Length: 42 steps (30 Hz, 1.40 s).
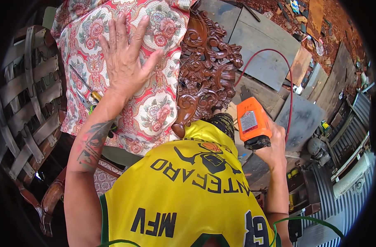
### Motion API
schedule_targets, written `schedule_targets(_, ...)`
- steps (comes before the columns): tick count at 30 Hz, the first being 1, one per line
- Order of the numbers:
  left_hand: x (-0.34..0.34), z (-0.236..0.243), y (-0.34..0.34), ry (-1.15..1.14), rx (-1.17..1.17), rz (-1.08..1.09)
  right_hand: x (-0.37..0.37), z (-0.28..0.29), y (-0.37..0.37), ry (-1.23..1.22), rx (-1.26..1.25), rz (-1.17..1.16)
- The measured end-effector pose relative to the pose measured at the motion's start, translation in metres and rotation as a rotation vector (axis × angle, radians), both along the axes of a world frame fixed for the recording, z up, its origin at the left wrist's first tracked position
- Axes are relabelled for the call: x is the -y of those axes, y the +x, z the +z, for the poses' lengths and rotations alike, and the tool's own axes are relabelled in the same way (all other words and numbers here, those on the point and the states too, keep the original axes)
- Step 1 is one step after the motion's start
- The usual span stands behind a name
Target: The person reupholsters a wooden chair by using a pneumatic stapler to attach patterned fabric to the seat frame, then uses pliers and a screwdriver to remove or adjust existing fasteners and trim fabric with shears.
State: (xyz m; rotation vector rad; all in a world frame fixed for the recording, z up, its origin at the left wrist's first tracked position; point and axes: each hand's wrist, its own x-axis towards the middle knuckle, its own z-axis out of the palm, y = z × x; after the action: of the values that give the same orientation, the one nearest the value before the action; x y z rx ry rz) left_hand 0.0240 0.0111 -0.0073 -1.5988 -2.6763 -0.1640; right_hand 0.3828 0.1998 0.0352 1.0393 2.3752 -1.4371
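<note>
My left hand lies flat with fingers spread on a floral red-and-cream fabric. The fabric covers a seat or back panel beside a glossy brown carved wood frame. In my right hand is an orange staple gun, held to the right of the carving and apart from the fabric. A screwdriver with a yellow handle rests on the cloth near my left wrist. Beside it are scissors with green on the handles, partly hidden under my forearm.
A red air hose curves over wooden boards on the right. At far left stands a chair frame with woven webbing straps. Corrugated metal sheets lie at lower right; scraps litter reddish soil at upper right.
</note>
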Motion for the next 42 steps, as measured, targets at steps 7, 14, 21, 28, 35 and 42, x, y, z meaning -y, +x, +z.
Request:
schedule_targets(7, -0.023, -0.014, 0.005, -0.008, -0.165, 0.11, 0.005, 0.001, 0.012, 0.078, -0.078, -0.011)
schedule_targets(14, -0.016, 0.001, -0.044, 0.217, 0.09, -0.075, 0.01, -0.004, 0.034, 0.057, -0.05, -0.046)
schedule_targets(21, 0.024, -0.005, -0.071, 0.077, -0.049, 0.084, 0.015, -0.007, 0.041, 0.049, -0.024, -0.051)
schedule_targets(28, 0.012, -0.002, -0.033, -0.019, -0.003, 0.186, 0.016, -0.012, 0.04, 0.063, -0.035, -0.076)
schedule_targets(35, -0.015, -0.009, 0.016, -0.084, -0.04, 0.181, 0.019, -0.013, 0.034, 0.061, -0.033, -0.093)
schedule_targets(42, -0.017, -0.016, 0.018, -0.085, -0.086, 0.146, 0.02, -0.02, 0.042, 0.064, 0.016, -0.078)
